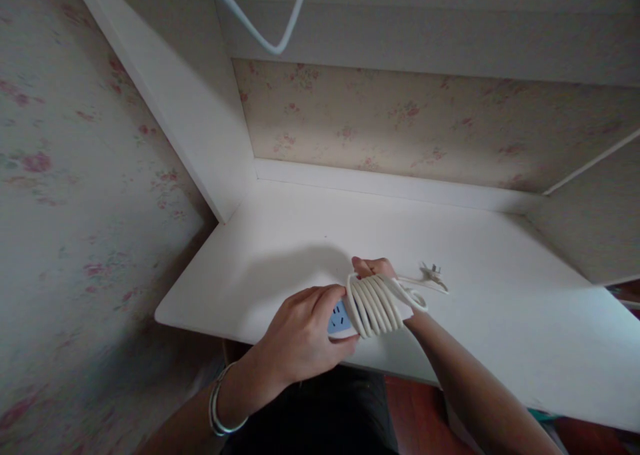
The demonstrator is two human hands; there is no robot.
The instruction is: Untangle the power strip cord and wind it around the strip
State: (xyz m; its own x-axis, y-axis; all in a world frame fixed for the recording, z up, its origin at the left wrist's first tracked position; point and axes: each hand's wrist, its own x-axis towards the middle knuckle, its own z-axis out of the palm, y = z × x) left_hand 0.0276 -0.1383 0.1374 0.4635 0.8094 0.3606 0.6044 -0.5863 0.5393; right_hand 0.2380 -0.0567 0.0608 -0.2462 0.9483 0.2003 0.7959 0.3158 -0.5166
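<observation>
A white power strip with blue-grey socket faces is held over the near part of the white desk. Its white cord is wound round the strip in several side-by-side turns. My left hand grips the strip's left end, thumb on the near side and fingers over the far side. Behind the coil, my right hand is closed on the cord; the strip and coil hide much of it. From there the cord makes a small loose loop on the right and runs to a plug lying on the desk.
The white desk has a raised back edge and side panels at left and right. A pale bent rod or cord hangs at the top. Floral wallpaper covers the wall at left. Reddish flooring shows below the desk's front edge.
</observation>
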